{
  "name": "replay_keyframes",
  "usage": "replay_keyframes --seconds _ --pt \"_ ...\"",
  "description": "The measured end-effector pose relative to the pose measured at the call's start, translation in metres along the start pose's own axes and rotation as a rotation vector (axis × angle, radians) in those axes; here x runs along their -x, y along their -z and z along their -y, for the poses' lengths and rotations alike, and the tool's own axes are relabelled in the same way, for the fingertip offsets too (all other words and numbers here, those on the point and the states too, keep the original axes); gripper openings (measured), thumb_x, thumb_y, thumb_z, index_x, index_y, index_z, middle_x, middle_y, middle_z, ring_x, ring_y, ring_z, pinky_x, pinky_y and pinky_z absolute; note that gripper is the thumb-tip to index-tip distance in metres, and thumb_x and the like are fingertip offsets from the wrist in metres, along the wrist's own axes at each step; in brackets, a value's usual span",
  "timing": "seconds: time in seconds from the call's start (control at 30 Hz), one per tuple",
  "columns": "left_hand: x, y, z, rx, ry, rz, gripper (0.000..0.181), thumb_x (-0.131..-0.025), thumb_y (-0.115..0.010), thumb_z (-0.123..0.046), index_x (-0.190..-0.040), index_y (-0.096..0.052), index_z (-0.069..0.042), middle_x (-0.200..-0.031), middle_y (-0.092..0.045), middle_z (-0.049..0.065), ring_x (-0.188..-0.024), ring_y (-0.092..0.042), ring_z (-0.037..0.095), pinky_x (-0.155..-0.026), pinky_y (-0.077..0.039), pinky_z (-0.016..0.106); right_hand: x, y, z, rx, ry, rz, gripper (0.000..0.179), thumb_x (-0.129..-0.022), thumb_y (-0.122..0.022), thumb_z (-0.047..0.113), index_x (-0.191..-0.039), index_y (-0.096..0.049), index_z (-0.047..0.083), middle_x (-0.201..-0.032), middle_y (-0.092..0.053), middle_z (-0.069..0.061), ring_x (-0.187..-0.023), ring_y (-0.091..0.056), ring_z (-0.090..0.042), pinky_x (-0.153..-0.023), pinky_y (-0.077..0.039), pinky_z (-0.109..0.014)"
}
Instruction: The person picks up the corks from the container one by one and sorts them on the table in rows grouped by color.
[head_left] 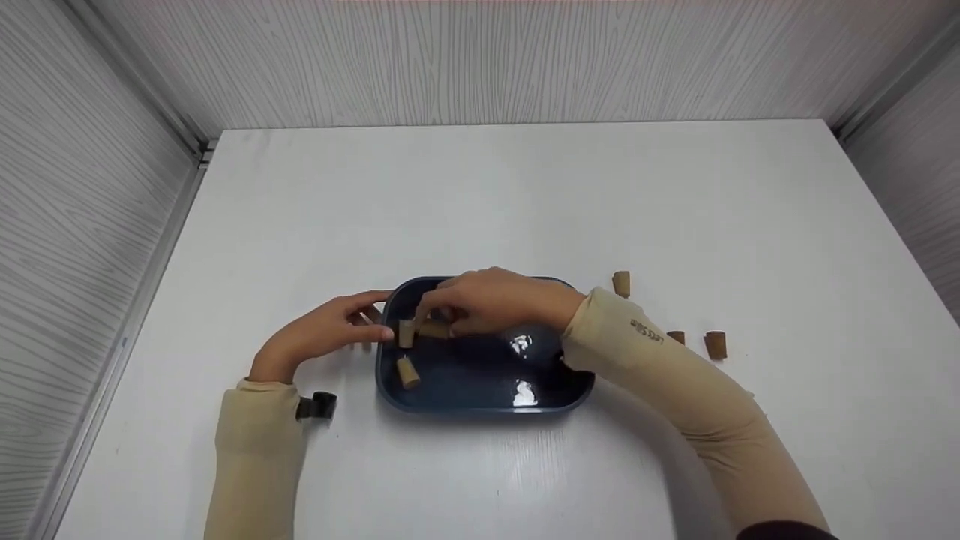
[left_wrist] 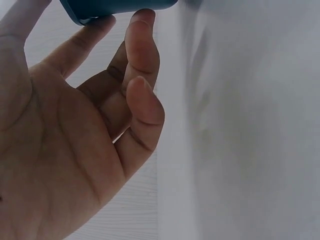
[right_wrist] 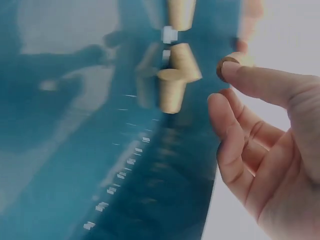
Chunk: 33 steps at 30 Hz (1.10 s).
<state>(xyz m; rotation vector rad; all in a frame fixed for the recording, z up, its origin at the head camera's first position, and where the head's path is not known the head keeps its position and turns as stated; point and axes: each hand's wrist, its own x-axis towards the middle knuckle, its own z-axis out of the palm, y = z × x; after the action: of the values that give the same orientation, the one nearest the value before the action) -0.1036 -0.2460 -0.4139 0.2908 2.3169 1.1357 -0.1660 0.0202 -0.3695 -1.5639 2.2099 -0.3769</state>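
Note:
A deep blue, rounded rectangular tray (head_left: 480, 405) stands on the white table. My left hand (head_left: 322, 330) holds its left end, the thumb over the rim and the other fingers outside; in the left wrist view these fingers reach up to the tray's outer wall (left_wrist: 115, 5). Inside the tray my right hand (head_left: 495, 300) pinches a tapered cork stopper (head_left: 435, 328) between thumb and fingers. That cork's end (right_wrist: 229, 64) shows in the right wrist view. Near the left wall are other corks, one upright (head_left: 406, 334) and one tilted (head_left: 409, 373).
On the table right of the tray are more corks: one farther back (head_left: 622, 283), one (head_left: 717, 345) to the right, and one (head_left: 676, 337) partly behind the right sleeve (head_left: 660, 367). A black strap end (head_left: 322, 405) sticks out from the left sleeve. Pale panels (head_left: 517, 60) enclose the table.

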Motion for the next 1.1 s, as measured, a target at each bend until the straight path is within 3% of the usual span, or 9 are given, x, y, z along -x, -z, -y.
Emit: replay_keyframes --seconds 0.43,0.83,1.1 --pt "-0.002 0.001 0.004 0.010 -0.009 0.008 0.069 -0.092 -0.064 -0.040 -0.150 -0.036 -0.016 -0.111 -0.061 0.013 -0.087 -0.061 0.020 -0.079 -0.045 0.034 0.029 0.029 0.003 -0.267 0.083 -0.160 0.037 -0.088 -0.072 0.021 -0.122 -0.060 0.016 -0.081 -0.058 0.000 -0.071 -0.051 -0.009 -0.067 -0.044 -0.024" --pt "-0.003 0.002 0.003 0.024 -0.007 -0.001 0.067 -0.091 -0.065 -0.038 -0.149 -0.039 -0.017 -0.110 -0.061 0.013 -0.086 -0.061 0.022 -0.077 -0.045 0.034 0.064 0.047 -0.003 -0.241 0.090 -0.298 0.034 -0.087 -0.073 0.019 -0.119 -0.062 0.014 -0.075 -0.059 -0.001 -0.066 -0.052 -0.008 -0.063 -0.047 -0.025" --pt "-0.005 0.001 -0.001 0.016 0.002 0.001 0.069 -0.090 -0.066 -0.042 -0.149 -0.038 -0.018 -0.111 -0.061 0.012 -0.087 -0.061 0.021 -0.079 -0.045 0.034 0.102 0.050 -0.023 -0.229 0.004 -0.384 0.032 -0.086 -0.074 0.017 -0.116 -0.062 0.017 -0.073 -0.056 0.002 -0.067 -0.050 -0.007 -0.063 -0.046 -0.024"
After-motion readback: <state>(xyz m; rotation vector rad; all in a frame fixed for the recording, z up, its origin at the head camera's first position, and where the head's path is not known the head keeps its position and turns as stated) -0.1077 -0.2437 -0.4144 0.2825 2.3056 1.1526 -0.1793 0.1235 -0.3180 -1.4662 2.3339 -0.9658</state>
